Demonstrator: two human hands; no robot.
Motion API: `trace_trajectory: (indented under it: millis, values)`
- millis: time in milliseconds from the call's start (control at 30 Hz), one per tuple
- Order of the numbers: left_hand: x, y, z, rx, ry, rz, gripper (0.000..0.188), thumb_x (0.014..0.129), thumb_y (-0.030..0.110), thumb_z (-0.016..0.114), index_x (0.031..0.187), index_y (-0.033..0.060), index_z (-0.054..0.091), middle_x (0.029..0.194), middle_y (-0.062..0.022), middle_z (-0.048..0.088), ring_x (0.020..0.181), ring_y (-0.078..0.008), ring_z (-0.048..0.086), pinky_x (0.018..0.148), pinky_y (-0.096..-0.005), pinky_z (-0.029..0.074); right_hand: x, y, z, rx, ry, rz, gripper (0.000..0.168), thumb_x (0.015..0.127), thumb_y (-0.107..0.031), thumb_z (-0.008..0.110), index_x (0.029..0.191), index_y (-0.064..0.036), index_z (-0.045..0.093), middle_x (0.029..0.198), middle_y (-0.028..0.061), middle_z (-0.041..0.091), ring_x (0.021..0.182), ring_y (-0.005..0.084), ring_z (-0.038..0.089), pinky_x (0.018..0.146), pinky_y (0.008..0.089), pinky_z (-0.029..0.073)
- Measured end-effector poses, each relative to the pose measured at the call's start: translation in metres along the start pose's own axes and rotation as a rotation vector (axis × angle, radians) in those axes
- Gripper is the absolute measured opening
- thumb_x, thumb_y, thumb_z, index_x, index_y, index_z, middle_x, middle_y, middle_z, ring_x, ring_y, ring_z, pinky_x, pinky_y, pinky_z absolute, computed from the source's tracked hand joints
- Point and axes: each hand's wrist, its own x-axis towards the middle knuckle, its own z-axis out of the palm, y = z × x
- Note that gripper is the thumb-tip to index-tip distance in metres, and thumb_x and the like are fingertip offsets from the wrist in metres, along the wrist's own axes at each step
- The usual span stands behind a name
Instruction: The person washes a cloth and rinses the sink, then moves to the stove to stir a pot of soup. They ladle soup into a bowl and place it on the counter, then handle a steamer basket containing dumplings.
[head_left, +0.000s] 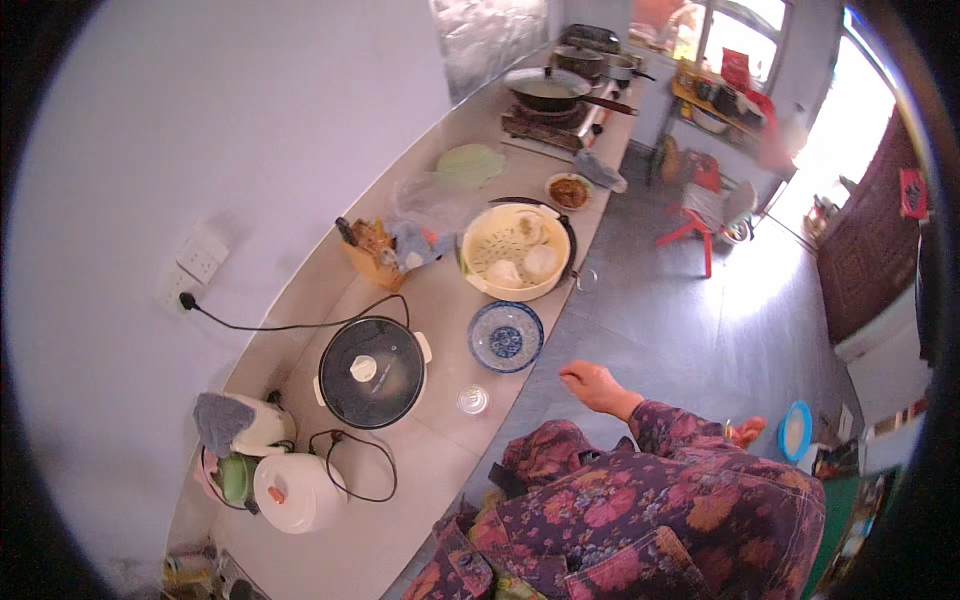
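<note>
My right hand (598, 388) is over the floor just off the counter's edge, fingers loosely curled and holding nothing visible. My left hand is out of view. Closest on the counter is a blue-and-white patterned bowl (505, 337). Beyond it, a cream steamer basket (484, 244) holds several pale round buns or dumplings (540, 261). A small clear round lid or dish (473, 400) lies nearer me. Left of these stands an electric pan with a dark glass lid (390, 360), its knob cream-coloured. A bowl of reddish-brown food (568, 193) is beyond the steamer.
A gas stove (540, 131) bears a lidded wok (547, 90) at the far end. A white lidded pot (296, 499) and loose cords are at the near left. A red stool (701, 229) and a blue-rimmed basin (795, 431) are on the right. An unclear reddish shape (748, 433) shows beyond my sleeve.
</note>
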Motion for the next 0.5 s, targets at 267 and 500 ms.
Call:
trace_trajectory:
  millis: [267, 500]
  values:
    - [0.007, 0.016, -0.017, -0.017, -0.108, 0.221, 0.070, 0.067, 0.025, 0.068, 0.127, 0.0019, 0.041, 0.135, -0.0244, 0.033, 0.125, -0.0401, 0.032, 0.103, -0.0432, 0.030, -0.280, 0.227, 0.047, -0.826, -0.954, 0.442, 0.026, 0.081, -0.023, 0.049, 0.086, -0.005, 0.067, 0.090, 0.0134, 0.064, 0.086, 0.0341, 0.060, 0.073, 0.0443, 0.049]
    - [-0.004, 0.009, -0.025, -0.006, -0.162, 0.262, 0.069, 0.068, 0.027, 0.067, 0.128, 0.0030, 0.041, 0.136, -0.0237, 0.033, 0.125, -0.0396, 0.031, 0.103, -0.0431, 0.030, -0.282, 0.191, 0.065, -0.741, -0.867, 0.342, 0.026, 0.080, -0.019, 0.047, 0.090, -0.006, 0.067, 0.100, 0.0133, 0.064, 0.095, 0.0314, 0.060, 0.077, 0.0443, 0.049]
